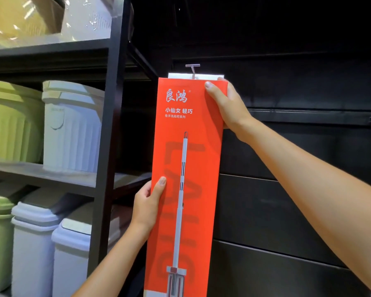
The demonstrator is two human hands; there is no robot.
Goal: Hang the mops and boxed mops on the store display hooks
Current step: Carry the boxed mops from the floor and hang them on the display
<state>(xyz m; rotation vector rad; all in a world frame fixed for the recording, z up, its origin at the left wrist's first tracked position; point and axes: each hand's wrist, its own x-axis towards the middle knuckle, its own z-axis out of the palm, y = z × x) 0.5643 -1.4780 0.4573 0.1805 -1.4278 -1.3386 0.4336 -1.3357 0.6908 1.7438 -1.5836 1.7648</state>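
A tall orange boxed mop (186,168), printed with a white mop picture, stands upright against the black display wall. Its white top tab (208,76) sits at a metal display hook (192,70), whose prong comes out through the tab. My right hand (227,103) grips the box's upper right edge, thumb on the front. My left hand (147,206) holds the left edge lower down, thumb pressed on the front face. The box's bottom runs out of view.
Left of the box stands a black shelf post (107,146). Its shelves carry green bins (11,125) and white bins (71,127), more below. The black slatted wall panel (287,189) stretches to the right with a rail (308,116).
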